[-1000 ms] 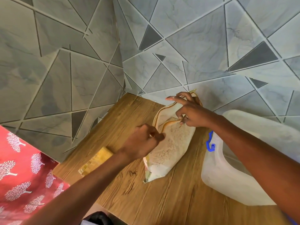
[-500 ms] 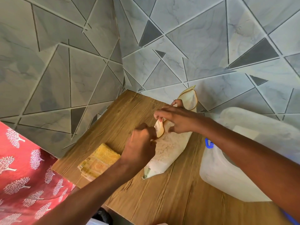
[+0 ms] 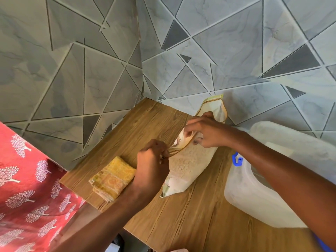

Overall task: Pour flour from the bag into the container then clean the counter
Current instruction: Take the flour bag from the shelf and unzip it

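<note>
Tiled wall (image 3: 227,42): grey marbled tiles cut in triangles, with a few darker triangles, meeting in a corner behind the counter.

Counter (image 3: 181,224): wood-grain top, running from the wall corner toward the camera; carries every item below.

Red cloth (image 3: 23,188): printed with white tree shapes, at the left edge of view, beside the counter's left end.

Container (image 3: 254,197): large translucent white plastic tub on the counter's right side, its pale lid (image 3: 291,142) behind it against the wall, a blue clasp (image 3: 236,160) on the near-left corner. The right forearm crosses above it.

Bag (image 3: 189,164): clear plastic pouch with a yellow-brown edge strip, holding pale flour; lies on the counter between the folded cloth and the container, lower corner toward the camera, open upper end lifted toward the wall.

Folded cloth (image 3: 113,178): yellow and orange, patterned, lying flat on the counter just left of the bag, partly under the left wrist.

Right hand (image 3: 205,132): fingers curled round the bag's upper part near the mouth, thumb against the plastic.

Left hand (image 3: 152,160): closed in a fist, pinching the bag's edge strip at the near side of the mouth.
</note>
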